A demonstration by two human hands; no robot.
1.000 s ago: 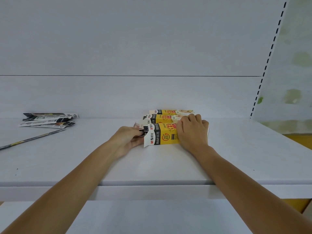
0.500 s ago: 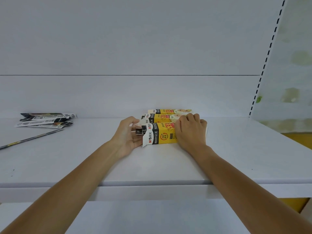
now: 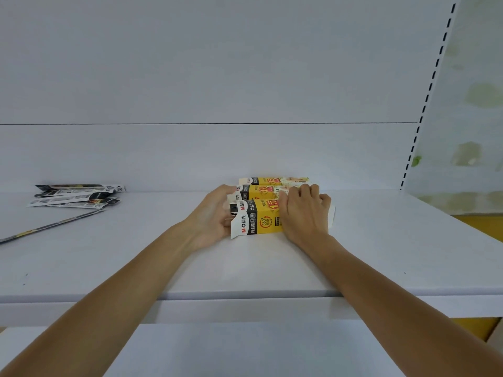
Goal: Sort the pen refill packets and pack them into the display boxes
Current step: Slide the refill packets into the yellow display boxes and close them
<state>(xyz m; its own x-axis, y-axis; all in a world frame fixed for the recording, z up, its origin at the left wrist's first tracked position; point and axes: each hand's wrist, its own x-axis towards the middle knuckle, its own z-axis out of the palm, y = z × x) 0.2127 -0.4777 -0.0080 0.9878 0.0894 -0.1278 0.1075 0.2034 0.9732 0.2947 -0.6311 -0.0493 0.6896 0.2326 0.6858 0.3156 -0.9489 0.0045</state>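
Right hand [image 3: 304,216] grips front yellow display box [image 3: 258,223]; left hand [image 3: 211,217] at its open end (grip can't tell)

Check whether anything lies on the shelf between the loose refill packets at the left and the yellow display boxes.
Nothing visible does. Bare shelf separates the loose packets from the display boxes. The left hand cups the boxes' open left end, and the right hand holds them from above.
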